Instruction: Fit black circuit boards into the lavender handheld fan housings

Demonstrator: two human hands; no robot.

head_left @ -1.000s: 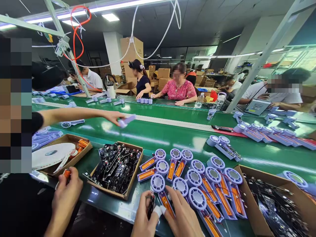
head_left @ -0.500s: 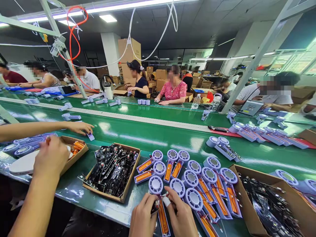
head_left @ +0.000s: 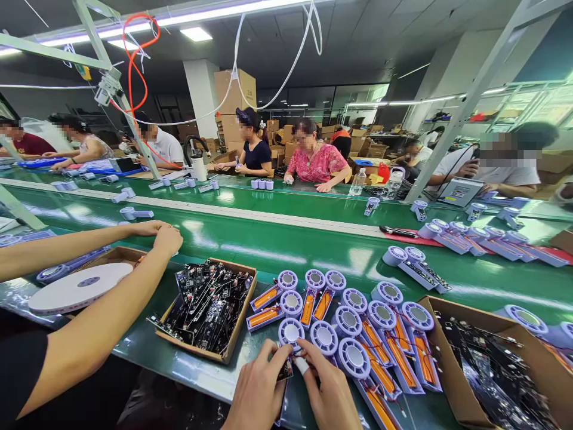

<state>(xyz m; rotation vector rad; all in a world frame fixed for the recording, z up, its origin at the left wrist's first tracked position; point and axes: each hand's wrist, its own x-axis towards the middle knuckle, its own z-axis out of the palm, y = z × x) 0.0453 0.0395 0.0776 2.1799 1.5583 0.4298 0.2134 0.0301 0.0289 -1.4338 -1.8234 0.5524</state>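
1. Step in hand, judged from the grip: a small black circuit board [head_left: 284, 370] was being worked on just above the near edge of the bench, among the lilac housings [head_left: 290, 331] with orange battery packs [head_left: 307, 307]. The next move appeared to call for fixing the white strip [head_left: 301, 365] to that board.
2. Left hand [head_left: 259, 388]: fingers closed on the board's edge, holding it between the hands.
3. Right hand [head_left: 329, 391]: fingers pinched together on the white strip, which sat against the board.
4. Nearby: a cardboard tray of black boards [head_left: 226, 352] lay to the left; a cardboard box [head_left: 441, 316] lay to the right.
5. Far left: a co-worker's hands [head_left: 168, 239] were together above a second tray [head_left: 110, 257], apart from the person's own.
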